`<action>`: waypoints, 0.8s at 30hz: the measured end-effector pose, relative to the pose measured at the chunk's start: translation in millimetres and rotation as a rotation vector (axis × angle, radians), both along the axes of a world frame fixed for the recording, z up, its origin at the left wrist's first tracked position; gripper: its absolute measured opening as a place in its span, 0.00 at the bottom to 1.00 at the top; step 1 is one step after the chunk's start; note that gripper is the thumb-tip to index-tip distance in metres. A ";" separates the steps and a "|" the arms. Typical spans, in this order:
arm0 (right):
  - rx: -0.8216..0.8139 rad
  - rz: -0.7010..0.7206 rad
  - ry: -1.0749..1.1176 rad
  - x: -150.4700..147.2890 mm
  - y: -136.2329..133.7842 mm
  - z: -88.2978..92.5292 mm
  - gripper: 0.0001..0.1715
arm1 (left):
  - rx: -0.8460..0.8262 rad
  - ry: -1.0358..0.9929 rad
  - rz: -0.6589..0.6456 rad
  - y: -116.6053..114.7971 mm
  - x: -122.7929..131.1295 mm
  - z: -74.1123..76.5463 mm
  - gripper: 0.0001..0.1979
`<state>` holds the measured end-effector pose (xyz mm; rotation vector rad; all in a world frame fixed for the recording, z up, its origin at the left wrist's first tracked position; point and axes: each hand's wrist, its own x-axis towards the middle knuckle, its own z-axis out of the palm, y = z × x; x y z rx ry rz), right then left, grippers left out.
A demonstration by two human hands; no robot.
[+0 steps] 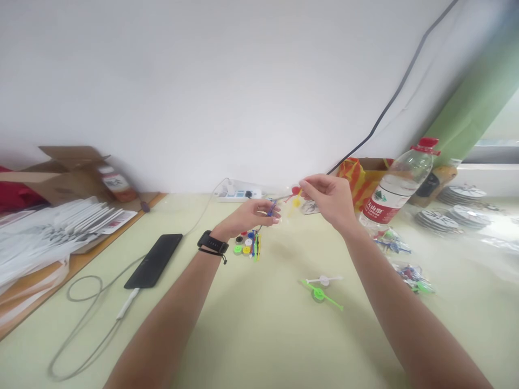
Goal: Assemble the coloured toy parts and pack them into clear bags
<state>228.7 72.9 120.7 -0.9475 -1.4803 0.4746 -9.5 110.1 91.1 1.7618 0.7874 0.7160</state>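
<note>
My left hand [253, 216], with a black watch on the wrist, is closed in a pinch on a small blue plastic piece [271, 209]. My right hand [329, 195] is raised beside it, its fingers pinched on a small clear bag [291, 204] that holds red and yellow plastic pieces. Both hands hover above the pale green table [259, 335]. Just below my left hand lies a cluster of small coloured discs and sticks [248, 244]. A green spinner [320, 294] and a white spinner [324, 280] rest on the table between my forearms.
A black phone [154, 260] on a grey cable lies at the left, beside stacks of white bags [48, 232] and a cardboard box [68, 173]. A water bottle [399, 186], bagged coloured parts [411, 275], stacked discs [441, 219] and a white power strip [239, 192] are at the right and back.
</note>
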 end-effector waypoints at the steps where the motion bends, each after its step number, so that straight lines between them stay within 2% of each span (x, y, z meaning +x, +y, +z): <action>1: 0.010 -0.010 -0.013 0.5 0.2 0.2 0.16 | 0.003 0.001 -0.002 0.1 0.1 0.3 0.20; 5: 0.079 -0.053 -0.018 5.1 -0.6 4.2 0.16 | 0.016 0.004 0.002 1.4 -0.3 -0.7 0.20; 14: 0.026 -0.126 -0.060 8.0 -7.7 10.4 0.17 | 0.011 -0.002 0.003 0.1 1.5 -1.5 0.21; 20: -0.013 -0.056 -0.189 2.8 -11.9 9.2 0.21 | 0.016 -0.020 0.009 -4.4 3.1 5.2 0.22; 24: 0.009 -0.082 -0.203 7.2 -15.5 14.1 0.21 | 0.034 -0.005 0.040 -3.3 1.5 5.5 0.21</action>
